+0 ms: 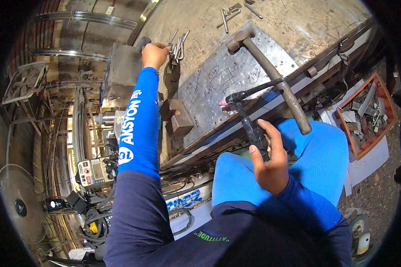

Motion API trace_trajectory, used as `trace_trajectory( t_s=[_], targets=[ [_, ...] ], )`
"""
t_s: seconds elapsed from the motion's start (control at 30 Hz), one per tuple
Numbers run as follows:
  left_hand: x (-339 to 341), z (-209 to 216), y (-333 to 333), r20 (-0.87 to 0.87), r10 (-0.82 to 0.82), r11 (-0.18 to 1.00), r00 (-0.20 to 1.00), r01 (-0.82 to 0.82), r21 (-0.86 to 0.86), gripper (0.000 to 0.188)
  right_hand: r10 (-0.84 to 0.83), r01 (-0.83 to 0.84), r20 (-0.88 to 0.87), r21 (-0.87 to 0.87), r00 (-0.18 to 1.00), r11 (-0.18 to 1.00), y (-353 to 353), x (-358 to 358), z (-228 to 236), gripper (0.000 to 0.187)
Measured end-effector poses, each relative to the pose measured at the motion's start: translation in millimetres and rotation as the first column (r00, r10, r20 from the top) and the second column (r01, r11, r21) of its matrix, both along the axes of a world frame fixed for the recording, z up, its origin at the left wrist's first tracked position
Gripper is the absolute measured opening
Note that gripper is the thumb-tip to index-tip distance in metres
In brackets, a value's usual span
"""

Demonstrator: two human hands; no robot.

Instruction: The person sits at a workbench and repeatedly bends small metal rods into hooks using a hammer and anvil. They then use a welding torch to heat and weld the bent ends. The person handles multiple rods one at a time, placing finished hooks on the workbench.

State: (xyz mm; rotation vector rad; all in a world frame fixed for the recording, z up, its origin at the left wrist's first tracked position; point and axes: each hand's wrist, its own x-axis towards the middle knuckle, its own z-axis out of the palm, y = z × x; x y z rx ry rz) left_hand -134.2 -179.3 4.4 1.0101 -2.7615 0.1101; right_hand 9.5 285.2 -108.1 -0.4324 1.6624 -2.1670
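Observation:
My right hand (274, 167) holds a black TIG welding torch (249, 122) by its handle, thumb on one side and fingers on the other. The torch's pink nozzle (223, 102) points left over a metal plate (196, 91) with handwritten marks. My left arm stretches far forward. Its hand (155, 55) is closed at the bench's left edge, fingertips beside several bent metal rods (179, 46); what it grips is hidden. A dark rounded object (143, 43) shows just beyond that hand. A hammer (272, 71) lies across the plate, its handle reaching over the near edge.
More bent rods (228, 18) lie at the bench's far side. A rusty metal block (177, 118) sits at the plate's left corner. An orange crate (358, 153) of scrap stands at right. On the left are a welding machine (95, 172), cables and a fan (20, 207).

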Motion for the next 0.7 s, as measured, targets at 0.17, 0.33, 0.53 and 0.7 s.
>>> trace_trajectory(
  t_s=[0.17, 0.33, 0.53, 0.7],
  targets=[
    [-9, 8, -11, 0.032, 0.065, 0.995, 0.997, -0.062, -0.072, 0.026, 0.004, -0.004, 0.022, 0.029, 1.0, 1.0, 1, 0, -2, 0.056],
    [14, -7, -57, 0.268, 0.193, 0.95, 0.944, -0.248, 0.188, 0.022, 0.003, -0.002, 0.036, -0.016, 0.999, 1.0, -1, 0, -3, 0.057],
    [37, -5, -9, 0.149, 0.155, 0.821, 0.977, -0.212, 0.53, 0.011, 0.007, -0.007, 0.046, -0.016, 0.999, 1.0, 1, -1, -2, 0.058],
    [40, -14, -6, 0.127, 0.191, 0.867, 0.973, -0.228, 0.444, 0.021, 0.024, -0.021, 0.076, -0.028, 0.997, 0.999, 0, 1, 1, 0.057]
  ],
)
